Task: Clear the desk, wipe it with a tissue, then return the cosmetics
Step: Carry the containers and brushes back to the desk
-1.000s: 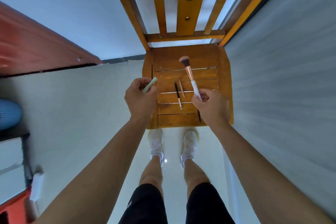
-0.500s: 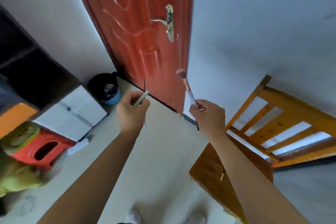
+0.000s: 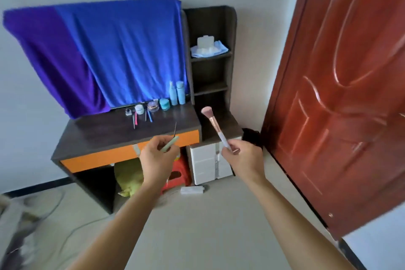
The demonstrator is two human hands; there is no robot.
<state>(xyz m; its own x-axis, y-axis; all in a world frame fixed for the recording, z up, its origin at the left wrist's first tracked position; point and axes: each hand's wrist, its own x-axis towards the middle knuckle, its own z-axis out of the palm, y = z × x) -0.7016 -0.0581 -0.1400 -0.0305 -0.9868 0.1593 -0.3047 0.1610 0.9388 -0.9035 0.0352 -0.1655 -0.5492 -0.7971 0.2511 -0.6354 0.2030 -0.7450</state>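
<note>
The makeup brush is up in the air, well short of the surface and off toward its right end, with the bristles up and tilted left. The right hand has it pinched right at the bottom of the handle. The left hand is curled round a pale-green stick with a thin dark tip. I can't tell what kind of cosmetic it is. It's held out in front of the surface's orange front edge. The hands are apart from each other, each clamped on its own item, and neither touches the surface.

Looks to me like this is the last step, putting the cosmetics back. Along the back of the surface there's a row laid out: two blue bottles at the right end, jars running left from them, and a few pencils lying just in front of the jars.

Next move, I'd guess: get closer, reach over the front edge and lay the brush and the stick down beside the pencils. The brush is held by its tail end, so it'll probably wobble. Better to set it down gently than drop it into the jars.

Other stuff: a blue cloth hangs behind the surface. A shelf unit stands at its right end with a tissue pack on the upper shelf. There's a white drawer unit below the right end, a red stool underneath, and a red door well off to the right.
</note>
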